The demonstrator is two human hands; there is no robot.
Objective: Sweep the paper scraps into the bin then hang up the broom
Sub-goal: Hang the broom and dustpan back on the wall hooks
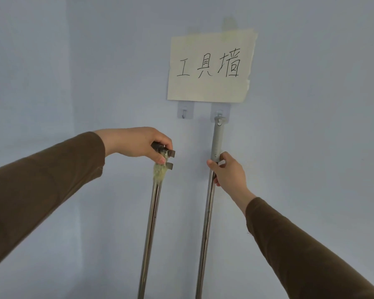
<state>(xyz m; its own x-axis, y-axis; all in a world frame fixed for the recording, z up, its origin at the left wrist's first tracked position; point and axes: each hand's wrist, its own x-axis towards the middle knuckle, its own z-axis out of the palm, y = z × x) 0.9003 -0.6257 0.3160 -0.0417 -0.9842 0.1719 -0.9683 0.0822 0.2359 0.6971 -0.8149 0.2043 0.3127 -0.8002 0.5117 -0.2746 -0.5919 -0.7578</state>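
Two long metal handles stand upright against the pale wall. The right handle (206, 223) has a grey top grip (218, 137) whose end sits on the right wall hook (219, 115). My right hand (227, 169) grips this handle just below the grey grip. The left handle (150, 229) ends in a dark clip (170, 159) wrapped with yellowish fibres. My left hand (143, 143) holds that top end, below and left of the left hook (183, 115), which carries nothing. The lower ends of both handles are out of view.
A cream paper sign (209, 65) with handwritten characters is taped to the wall just above the two adhesive hooks. The wall (73, 61) is plain and pale blue-grey. My brown sleeves reach in from both lower corners.
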